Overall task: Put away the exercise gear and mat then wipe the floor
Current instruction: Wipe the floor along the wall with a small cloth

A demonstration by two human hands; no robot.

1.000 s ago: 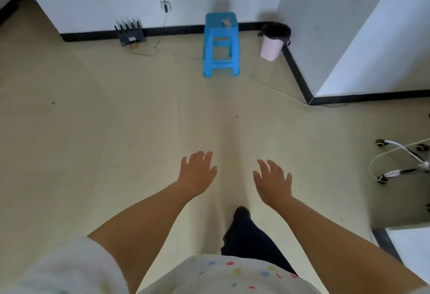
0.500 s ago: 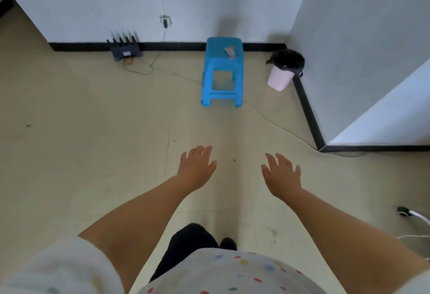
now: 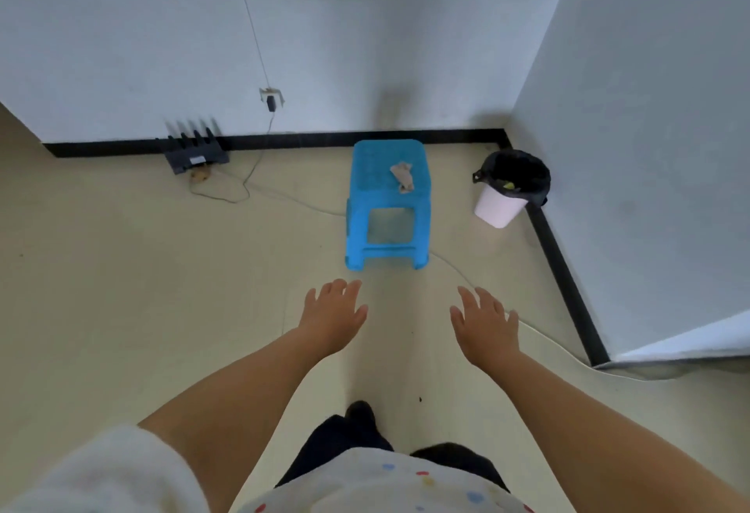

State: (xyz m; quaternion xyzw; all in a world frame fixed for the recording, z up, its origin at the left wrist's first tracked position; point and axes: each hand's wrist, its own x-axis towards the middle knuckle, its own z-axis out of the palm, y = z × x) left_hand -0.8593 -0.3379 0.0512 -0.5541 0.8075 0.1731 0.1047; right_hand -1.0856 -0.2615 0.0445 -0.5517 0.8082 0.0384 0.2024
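Mat and gear are out of view; a cloth (image 3: 401,176) lies on the stool (image 3: 387,204) ahead of both empty, spread hands (image 3: 335,316), so wiping seems left.

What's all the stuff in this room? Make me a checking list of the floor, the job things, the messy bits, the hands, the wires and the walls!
Surface: beige floor, small dark speck near the feet.
Job's things: crumpled cloth lying on the blue stool; no mat or exercise gear seen.
Clutter: bin with black liner in the corner.
Hands: left hand and right hand, fingers straight, holding nothing.
Cables: thin cable across the floor; cord from the wall socket near the router.
Surroundings: white walls, black skirting.
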